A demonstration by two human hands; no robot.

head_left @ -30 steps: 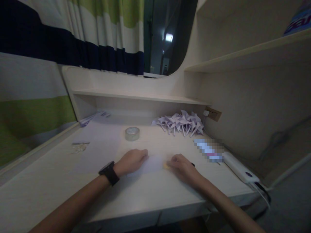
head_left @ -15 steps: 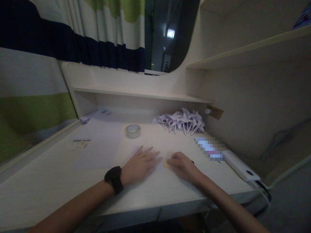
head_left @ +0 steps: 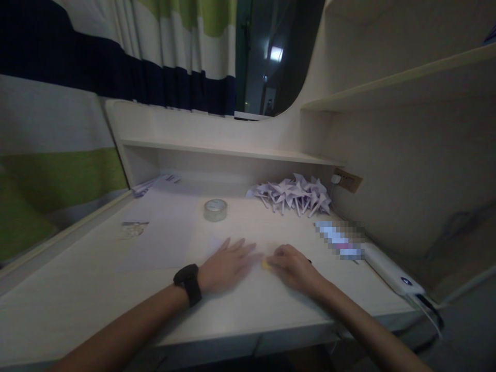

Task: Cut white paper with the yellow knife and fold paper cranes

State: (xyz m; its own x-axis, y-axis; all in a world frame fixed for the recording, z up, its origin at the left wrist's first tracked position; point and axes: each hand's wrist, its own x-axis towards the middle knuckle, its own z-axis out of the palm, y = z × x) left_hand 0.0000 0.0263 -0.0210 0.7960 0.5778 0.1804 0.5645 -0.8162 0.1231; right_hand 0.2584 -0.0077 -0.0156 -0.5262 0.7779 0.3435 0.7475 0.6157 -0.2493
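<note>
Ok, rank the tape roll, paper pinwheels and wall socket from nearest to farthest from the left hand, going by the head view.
From the left hand:
1. Tape roll: just beyond it, slightly left.
2. Paper pinwheels: farther back, to the right.
3. Wall socket: beyond the pinwheels, far right.

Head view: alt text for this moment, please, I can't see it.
Left hand spread palm down over a pale desk, right hand pinching a small yellow object; behind them are a tape roll and a pile of paper pinwheels.

The yellow piece (head_left: pixel 265 264) (at the right hand (head_left: pixel 292 267)) is indistinctly blurred.
</note>
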